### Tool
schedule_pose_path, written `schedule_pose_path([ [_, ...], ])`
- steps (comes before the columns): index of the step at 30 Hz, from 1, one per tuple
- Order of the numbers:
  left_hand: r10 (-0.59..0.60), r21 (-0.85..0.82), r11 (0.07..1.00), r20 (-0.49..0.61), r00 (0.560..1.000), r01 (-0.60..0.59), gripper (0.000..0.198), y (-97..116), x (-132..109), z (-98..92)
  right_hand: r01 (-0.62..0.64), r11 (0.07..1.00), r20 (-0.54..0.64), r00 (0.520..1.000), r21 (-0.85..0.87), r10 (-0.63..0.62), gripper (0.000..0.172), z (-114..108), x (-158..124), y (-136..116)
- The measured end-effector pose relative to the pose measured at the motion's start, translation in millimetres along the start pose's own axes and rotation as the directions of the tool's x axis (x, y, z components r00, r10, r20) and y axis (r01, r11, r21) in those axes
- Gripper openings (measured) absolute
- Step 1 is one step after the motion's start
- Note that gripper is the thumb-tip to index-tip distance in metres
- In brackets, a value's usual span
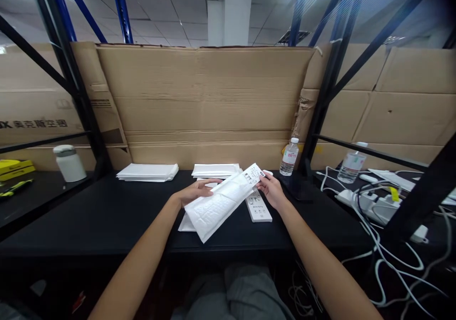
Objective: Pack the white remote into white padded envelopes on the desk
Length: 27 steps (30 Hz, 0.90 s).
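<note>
A white padded envelope (215,206) is held slantwise above the black table. My left hand (195,191) grips its left edge. At the envelope's upper right end, a white printed box (253,173) with dark markings sticks partly out of the mouth. My right hand (273,190) is closed on that end, with the fingertips at the box's edge. Below, a second white printed box (260,210) lies on the table, its far end covered by the envelope. Another white envelope (185,223) shows partly underneath.
Stacks of white envelopes (147,171) (215,169) lie along the cardboard wall (203,96). A water bottle (289,157) stands at the back right, near a dark flat object (297,189). Black rack posts (318,115) flank the table (107,215). Cables (381,253) tangle at right.
</note>
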<state>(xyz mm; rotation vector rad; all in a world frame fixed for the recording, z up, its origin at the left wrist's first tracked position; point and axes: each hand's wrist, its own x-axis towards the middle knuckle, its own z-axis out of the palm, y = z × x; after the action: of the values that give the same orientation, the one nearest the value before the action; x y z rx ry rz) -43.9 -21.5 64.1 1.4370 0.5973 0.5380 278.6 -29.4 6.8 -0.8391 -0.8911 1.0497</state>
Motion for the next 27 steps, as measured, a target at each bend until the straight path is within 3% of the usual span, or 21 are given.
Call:
schedule_pose_path([
  [3,0.005,0.011,1.000,-0.007,1.000,-0.005,0.060,-0.9,-1.0,-3.1,0.065,0.998,-0.144,0.988,0.022,-0.062,0.039,-5.7,4.4,0.3],
  [7,0.102,0.090,0.992,-0.105,0.989,-0.093,0.041,-5.3,-0.2,-19.8,0.165,0.983,-0.434,0.894,0.079,-0.115,0.041,-23.9,13.7,-0.9],
  [9,0.135,0.134,0.985,-0.188,0.973,-0.111,0.032,-8.9,2.1,-29.5,0.162,0.982,-0.477,0.873,0.093,-0.099,0.038,-31.1,16.7,-1.4],
  [13,0.183,0.084,0.983,-0.405,0.896,-0.163,0.036,-18.1,7.5,-43.8,0.051,0.997,-0.373,0.928,0.059,-0.025,0.035,-28.9,15.0,-0.1],
  [17,0.170,0.033,0.982,-0.566,0.806,-0.184,0.048,-24.1,9.4,-52.6,-0.023,0.994,-0.275,0.962,-0.104,-0.007,0.035,-15.8,7.3,1.8],
  [20,0.208,0.061,0.972,-0.665,0.717,-0.225,0.038,-24.6,8.9,-57.4,-0.070,0.974,-0.233,0.972,-0.214,0.018,0.034,-11.5,2.8,2.5],
  [22,0.244,0.085,0.962,-0.690,0.682,-0.258,0.031,-24.2,8.1,-59.5,-0.085,0.954,-0.225,0.974,-0.287,0.019,0.032,-11.8,1.5,3.7],
  [24,0.256,0.109,0.962,-0.686,0.681,-0.252,0.028,-24.5,7.3,-60.6,-0.066,0.929,-0.210,0.978,-0.365,-0.014,0.029,-13.4,1.5,5.8],
  [27,0.241,0.149,0.971,-0.639,0.731,-0.189,0.027,-27.6,6.8,-60.4,-0.012,0.888,-0.161,0.984,-0.460,-0.071,0.023,-16.1,3.3,10.2],
])
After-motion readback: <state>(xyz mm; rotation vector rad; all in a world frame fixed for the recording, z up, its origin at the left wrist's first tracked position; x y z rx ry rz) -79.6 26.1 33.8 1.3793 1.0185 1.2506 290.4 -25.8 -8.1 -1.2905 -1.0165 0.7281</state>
